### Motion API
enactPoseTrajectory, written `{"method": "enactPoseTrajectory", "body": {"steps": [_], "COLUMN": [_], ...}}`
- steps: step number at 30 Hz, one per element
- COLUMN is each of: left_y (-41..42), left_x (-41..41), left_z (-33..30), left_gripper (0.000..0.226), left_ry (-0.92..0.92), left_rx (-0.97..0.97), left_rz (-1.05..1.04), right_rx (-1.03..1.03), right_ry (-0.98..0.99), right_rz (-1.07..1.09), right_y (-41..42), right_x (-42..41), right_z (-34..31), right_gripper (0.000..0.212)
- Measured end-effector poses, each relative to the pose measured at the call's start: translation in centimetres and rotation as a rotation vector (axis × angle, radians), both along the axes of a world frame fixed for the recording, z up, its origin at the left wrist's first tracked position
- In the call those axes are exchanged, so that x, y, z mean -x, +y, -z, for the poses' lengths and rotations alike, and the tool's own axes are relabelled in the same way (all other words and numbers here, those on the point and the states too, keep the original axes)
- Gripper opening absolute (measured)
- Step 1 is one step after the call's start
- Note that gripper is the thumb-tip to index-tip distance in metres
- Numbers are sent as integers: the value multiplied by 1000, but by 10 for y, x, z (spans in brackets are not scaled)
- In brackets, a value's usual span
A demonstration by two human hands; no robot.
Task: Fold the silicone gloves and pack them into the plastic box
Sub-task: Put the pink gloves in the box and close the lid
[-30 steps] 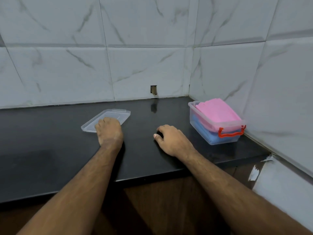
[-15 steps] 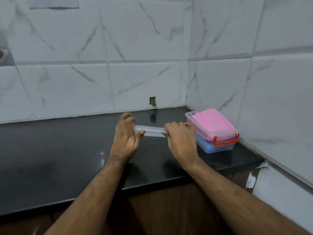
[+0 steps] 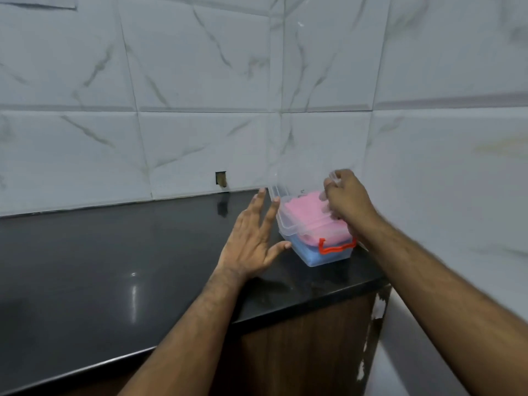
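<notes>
Now your right hand (image 3: pixel 347 200) is up over the far side of the plastic box (image 3: pixel 311 238), with its fingers curled round the top edge of the clear lid (image 3: pixel 281 110). The lid stands almost straight up above the box, with its low edge at the box's left rim. It is so see-through that you can hardly make it out against the tiles. Your arm reaches across from the right.

Your left hand (image 3: pixel 254 238) is flat and spread wide, holding nothing. Its fingertips are right at the left wall of the box, by the lid's low corner. I cannot tell if they touch.

Inside the box lie the folded gloves, the pink glove (image 3: pixel 310 217) on top of the blue glove (image 3: pixel 314 254). The pink one pokes up past the rim. The box sits in the back right corner of the black counter (image 3: pixel 114 267), near the tiled wall (image 3: pixel 200 124).

The lid looks light, thin and a bit bendy, and smooth plastic may slip. Hold it by its edges. The gloves look soft and squashy, so they should press down. The red clip (image 3: pixel 337 247) faces you.
</notes>
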State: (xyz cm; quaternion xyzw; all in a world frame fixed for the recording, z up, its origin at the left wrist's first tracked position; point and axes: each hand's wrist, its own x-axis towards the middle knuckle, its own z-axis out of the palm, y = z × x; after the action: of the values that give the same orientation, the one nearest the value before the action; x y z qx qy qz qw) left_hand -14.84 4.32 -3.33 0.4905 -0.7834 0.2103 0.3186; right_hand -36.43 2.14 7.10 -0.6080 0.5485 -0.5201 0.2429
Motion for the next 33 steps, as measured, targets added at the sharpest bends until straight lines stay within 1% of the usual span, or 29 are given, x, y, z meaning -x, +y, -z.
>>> {"method": "enactPoseTrajectory", "body": {"steps": [1,2,3,7,11,13,16,18,21,23,26,28,30,33], "left_y": [-4,-8,-11,-20,-23,-26,-33,-39,-50,-55,-60,-62,-66,-69], "left_x": [6,12,15,19,15,16,17,16,15,16,19,22,26,30], "left_z": [0,0,-1,0,1,1,-1,-2,-2,-2,-4,-5,-6,-7], "left_gripper": [91,89,86,77,71,73,81,87,91,90,96,94,87,79], "left_ry": [-6,-13,-19,18,33,34,36,41,55,80,126,171,213,257], "left_rx": [-15,-32,-50,-118,-114,-111,-115,-129,-160,-163,-118,-56,4,3], "left_rz": [16,29,36,15,17,43,91,106,112,120,134,164,190,177], "right_rx": [-62,-103,-123,-105,-159,-192,-246,-257,-272,-301,-320,-332,-373,-451], "right_ry": [-18,4,68,546,778,876,824,814,858,900,1000,1074,1119,1125], "right_rz": [1,3,4,120,216,253,169,169,197,156,97,71,34,-6], "right_y": [-3,-7,-10,-21,-29,-32,-36,-36,-36,-38,-41,-41,-42,-42], "right_x": [8,16,22,36,31,29,28,31,40,43,44,43,42,43], "right_z": [4,9,12,15,13,13,13,14,17,17,13,9,4,-4], "right_gripper": [29,30,32,35,41,42,37,36,37,39,38,35,32,25]}}
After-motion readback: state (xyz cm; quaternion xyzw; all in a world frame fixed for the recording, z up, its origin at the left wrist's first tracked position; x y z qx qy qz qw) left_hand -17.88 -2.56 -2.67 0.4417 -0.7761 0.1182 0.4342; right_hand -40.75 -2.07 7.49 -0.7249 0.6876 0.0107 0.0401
